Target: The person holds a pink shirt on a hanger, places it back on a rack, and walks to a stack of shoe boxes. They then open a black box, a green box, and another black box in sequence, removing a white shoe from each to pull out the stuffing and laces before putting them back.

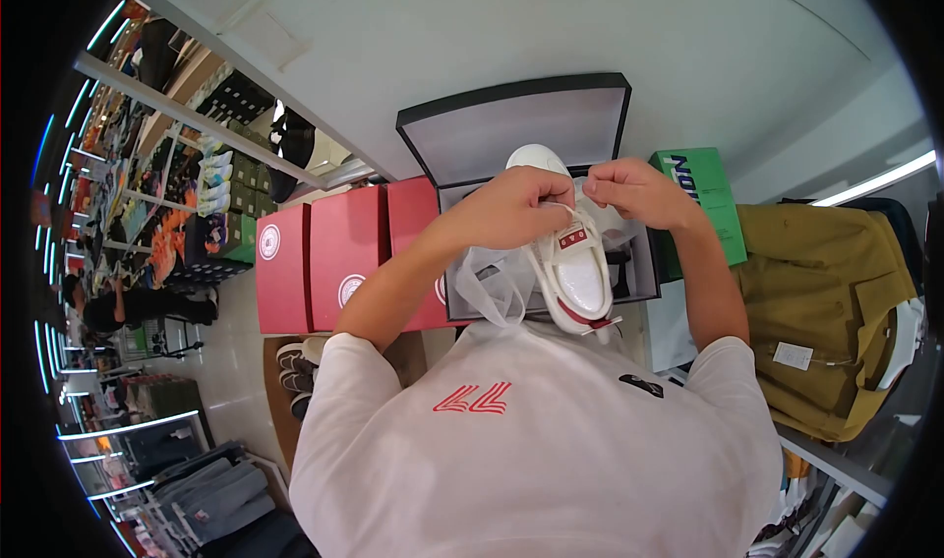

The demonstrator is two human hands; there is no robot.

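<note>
A white sneaker [575,273] with red trim and a red tongue label is held over an open black shoebox [511,130] whose lid stands up behind it. My left hand [516,204] grips the shoe's upper near the laces. My right hand [637,189] pinches a white lace at the shoe's toe end. Clear plastic wrapping [492,283] hangs below my left wrist, against my white T-shirt.
Three red shoeboxes [339,258] stand left of the black box. A green box [703,199] stands to the right, beside an olive jacket [826,312] with a tag. Shelves of shoes [167,175] run along the left, where a person [118,307] stands. Dark sneakers [295,371] lie on the floor.
</note>
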